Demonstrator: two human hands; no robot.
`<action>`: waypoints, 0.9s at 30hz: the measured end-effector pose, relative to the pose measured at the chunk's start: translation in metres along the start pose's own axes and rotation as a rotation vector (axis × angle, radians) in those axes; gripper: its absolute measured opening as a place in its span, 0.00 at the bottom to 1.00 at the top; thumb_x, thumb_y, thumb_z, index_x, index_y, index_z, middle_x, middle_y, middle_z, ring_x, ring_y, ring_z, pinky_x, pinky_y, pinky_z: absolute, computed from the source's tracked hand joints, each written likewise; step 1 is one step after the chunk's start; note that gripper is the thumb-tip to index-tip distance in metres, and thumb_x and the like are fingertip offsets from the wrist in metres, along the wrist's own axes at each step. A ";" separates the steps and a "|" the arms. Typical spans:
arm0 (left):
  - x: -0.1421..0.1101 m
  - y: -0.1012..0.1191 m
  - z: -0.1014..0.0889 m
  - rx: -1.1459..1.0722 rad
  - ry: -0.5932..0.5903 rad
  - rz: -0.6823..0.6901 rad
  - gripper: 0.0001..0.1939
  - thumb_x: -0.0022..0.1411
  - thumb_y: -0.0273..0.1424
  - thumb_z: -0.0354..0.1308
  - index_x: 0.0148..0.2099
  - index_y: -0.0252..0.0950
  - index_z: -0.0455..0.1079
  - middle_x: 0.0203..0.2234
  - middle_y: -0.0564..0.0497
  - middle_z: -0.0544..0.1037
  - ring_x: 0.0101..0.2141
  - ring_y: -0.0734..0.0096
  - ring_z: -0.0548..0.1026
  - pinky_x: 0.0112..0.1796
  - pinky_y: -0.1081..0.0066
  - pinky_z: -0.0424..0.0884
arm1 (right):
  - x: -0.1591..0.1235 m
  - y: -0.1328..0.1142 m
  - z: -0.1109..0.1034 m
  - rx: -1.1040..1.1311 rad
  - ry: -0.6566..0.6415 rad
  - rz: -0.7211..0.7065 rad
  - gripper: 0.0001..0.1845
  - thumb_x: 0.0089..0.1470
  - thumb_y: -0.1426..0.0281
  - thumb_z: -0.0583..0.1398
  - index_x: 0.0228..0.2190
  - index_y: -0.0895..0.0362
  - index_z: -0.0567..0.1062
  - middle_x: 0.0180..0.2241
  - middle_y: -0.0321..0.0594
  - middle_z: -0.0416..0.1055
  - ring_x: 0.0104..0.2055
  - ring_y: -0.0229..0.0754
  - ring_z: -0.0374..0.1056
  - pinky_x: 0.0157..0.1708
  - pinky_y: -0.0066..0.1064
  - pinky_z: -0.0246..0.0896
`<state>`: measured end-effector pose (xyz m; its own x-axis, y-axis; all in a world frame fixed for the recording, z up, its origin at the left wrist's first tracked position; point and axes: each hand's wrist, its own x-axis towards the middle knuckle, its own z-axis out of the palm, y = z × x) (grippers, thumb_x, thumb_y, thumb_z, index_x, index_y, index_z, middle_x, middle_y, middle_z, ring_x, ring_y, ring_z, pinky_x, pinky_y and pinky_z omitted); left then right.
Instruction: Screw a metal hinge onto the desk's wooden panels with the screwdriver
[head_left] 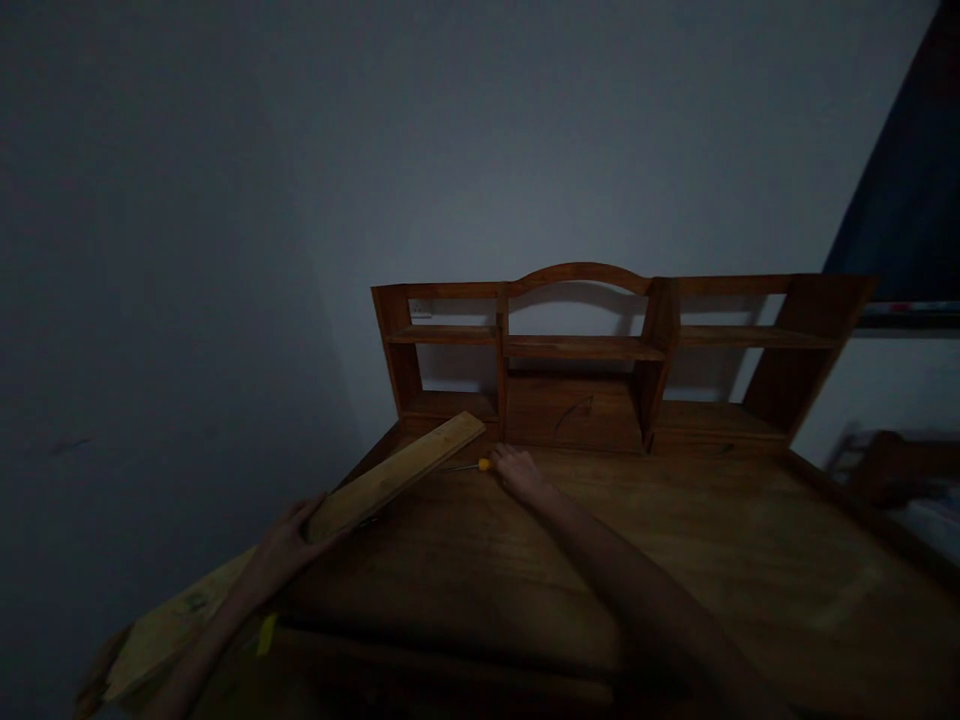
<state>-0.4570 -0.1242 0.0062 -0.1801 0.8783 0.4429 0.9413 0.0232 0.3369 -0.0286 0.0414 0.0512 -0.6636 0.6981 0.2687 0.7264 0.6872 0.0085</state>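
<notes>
My left hand (pixel 289 545) is wrapped round a long pale wooden plank (pixel 405 468), which slants from the lower left up toward the shelf unit. At the plank's far end, my right hand (pixel 516 468) is closed on the yellow handle of a screwdriver (pixel 484 465). Its thin metal shaft points left toward the plank, and the tip is hidden or too dim to make out. Beneath both lies the brown wooden desk top (pixel 675 540).
A wooden shelf unit (pixel 585 347) with an arched top rail stands along the back of the desk. The grey wall (pixel 225 250) rises behind and to the left. A yellow strip (pixel 266 634) shows near the front left. A dark curtain (pixel 911 190) hangs at right.
</notes>
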 end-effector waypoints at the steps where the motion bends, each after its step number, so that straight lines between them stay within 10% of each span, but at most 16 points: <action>1: -0.001 -0.003 -0.004 -0.001 -0.018 -0.006 0.42 0.52 0.56 0.59 0.61 0.34 0.66 0.52 0.42 0.73 0.51 0.50 0.73 0.53 0.58 0.70 | 0.001 -0.001 0.003 0.005 -0.001 -0.002 0.14 0.63 0.73 0.53 0.49 0.60 0.70 0.53 0.48 0.67 0.56 0.49 0.62 0.49 0.40 0.61; 9: -0.002 -0.023 -0.013 -0.039 -0.115 -0.005 0.38 0.47 0.56 0.62 0.56 0.41 0.72 0.49 0.45 0.76 0.48 0.49 0.75 0.51 0.57 0.71 | 0.014 -0.005 0.017 0.065 -0.006 0.010 0.14 0.65 0.73 0.51 0.48 0.60 0.72 0.51 0.46 0.70 0.52 0.46 0.66 0.49 0.39 0.62; 20: 0.014 0.012 -0.015 -0.043 -0.166 0.035 0.41 0.50 0.56 0.59 0.62 0.40 0.67 0.48 0.45 0.74 0.48 0.51 0.74 0.50 0.60 0.71 | 0.024 -0.002 0.019 0.132 0.082 0.020 0.16 0.64 0.72 0.51 0.49 0.55 0.73 0.50 0.48 0.69 0.54 0.48 0.62 0.50 0.35 0.60; 27: 0.014 0.008 -0.021 -0.005 -0.172 0.121 0.44 0.52 0.55 0.59 0.66 0.39 0.59 0.60 0.41 0.65 0.58 0.49 0.65 0.58 0.56 0.63 | -0.011 0.010 0.011 0.271 0.224 0.000 0.21 0.64 0.71 0.50 0.57 0.55 0.67 0.56 0.46 0.65 0.58 0.46 0.59 0.58 0.38 0.55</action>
<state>-0.4582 -0.1219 0.0326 -0.0143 0.9432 0.3318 0.9516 -0.0890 0.2942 -0.0161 0.0422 0.0372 -0.5858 0.6576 0.4737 0.6330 0.7363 -0.2392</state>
